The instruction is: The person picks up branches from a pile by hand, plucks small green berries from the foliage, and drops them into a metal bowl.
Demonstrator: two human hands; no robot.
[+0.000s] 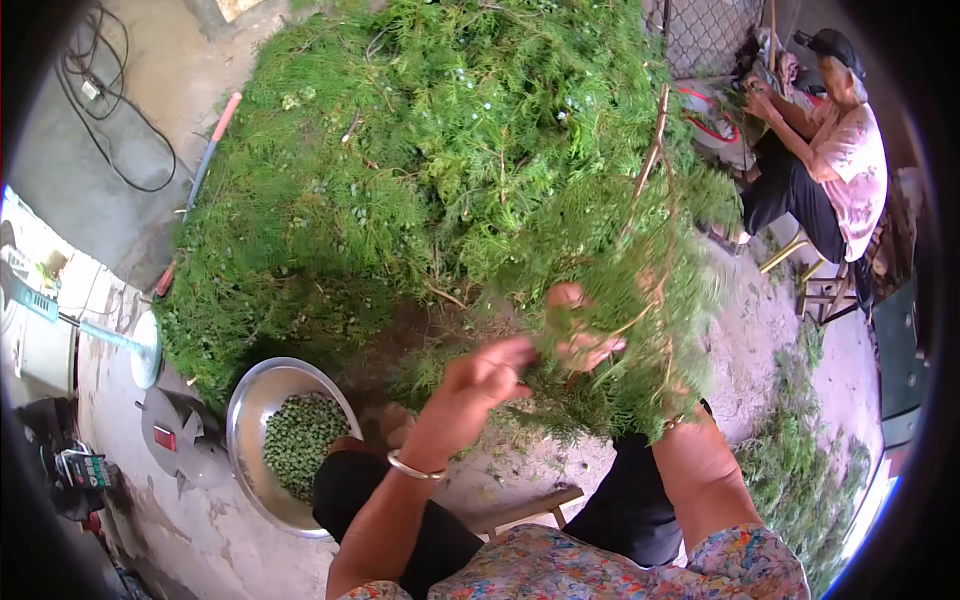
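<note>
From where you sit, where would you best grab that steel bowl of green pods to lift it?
Probably by the bare rim of the steel bowl on its left side, coming from above. The pods fill only the middle, the rim is thin and open there, and its right edge is tucked behind the knee.

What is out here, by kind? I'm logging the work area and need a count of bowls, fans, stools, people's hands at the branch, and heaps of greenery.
Metal bowl with green pods: 1
Standing fan: 1
Stool under the other person: 1
Hands at the leafy branch: 2, left hand and right hand
Big heap of greenery: 1
Total: 6
</note>
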